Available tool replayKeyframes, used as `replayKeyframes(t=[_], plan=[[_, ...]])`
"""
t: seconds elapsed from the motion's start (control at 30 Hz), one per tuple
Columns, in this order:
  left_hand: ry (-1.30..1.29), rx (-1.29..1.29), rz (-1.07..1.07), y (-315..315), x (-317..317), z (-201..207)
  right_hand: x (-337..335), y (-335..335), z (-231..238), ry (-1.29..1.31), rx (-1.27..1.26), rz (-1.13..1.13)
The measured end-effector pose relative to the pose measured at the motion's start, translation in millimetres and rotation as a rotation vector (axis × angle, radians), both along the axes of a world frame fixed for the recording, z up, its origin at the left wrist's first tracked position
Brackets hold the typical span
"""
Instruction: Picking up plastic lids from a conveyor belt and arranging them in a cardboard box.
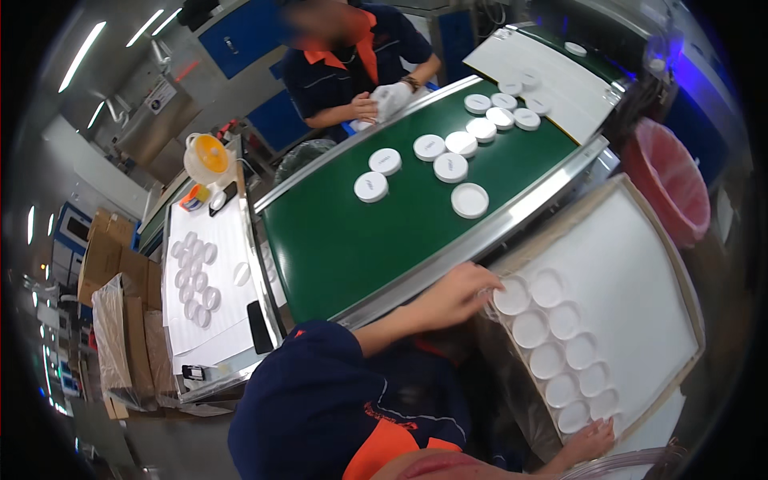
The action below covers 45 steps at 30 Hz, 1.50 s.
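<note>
Two rows of round white lids (pixel 565 320) lie in a shallow, white-lined carton (pixel 632 248) at my right. My left hand (pixel 460 296) is at the carton's upper left corner, its fingers bent and closed beside the endmost lid (pixel 512 295); what they grip there is unclear. At the near end of the rows, my right hand (pixel 590 442) rests with fingers stretched out against the last lids. More white lids (pixel 450 168) are scattered over the green conveyor belt (pixel 336 248), most with their printed tops up. One lid (pixel 470 201) shows a plain, rimmed face.
Across the belt sits a person (pixel 352 64) with a white glove on one hand. A pink-lined bin (pixel 668 184) stands beyond the carton. At left, a white-covered table (pixel 212 264) bears more lids, beside cardboard boxes (pixel 120 264). The belt's metal rail (pixel 512 228) runs between belt and carton.
</note>
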<state>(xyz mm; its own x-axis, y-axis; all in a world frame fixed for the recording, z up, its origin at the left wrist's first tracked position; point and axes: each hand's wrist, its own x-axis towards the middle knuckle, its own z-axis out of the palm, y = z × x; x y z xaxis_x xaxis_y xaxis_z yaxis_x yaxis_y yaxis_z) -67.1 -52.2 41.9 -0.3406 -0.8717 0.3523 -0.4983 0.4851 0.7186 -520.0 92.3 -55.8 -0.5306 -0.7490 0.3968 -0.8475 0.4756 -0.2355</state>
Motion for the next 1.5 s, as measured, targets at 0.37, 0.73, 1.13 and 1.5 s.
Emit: replayKeyframes(t=[0.37,0.73,1.13,1.5], plan=[[-0.287,-0.023,0.489,9.6,63.6,-21.0,-20.0,-3.4,-2.8,0.388,0.077,0.051],[-0.134,-0.034,0.450,4.5,60.9,-24.9,-21.0,-53.7,23.2,0.155,0.106,-0.127],[-0.092,-0.025,0.500,11.6,55.1,-20.9,59.2,-230.5,44.2,-0.038,0.079,0.533],[-0.285,-0.115,0.544,-6.8,53.6,-26.7,36.9,-193.5,87.9,-0.310,-0.081,0.494]])
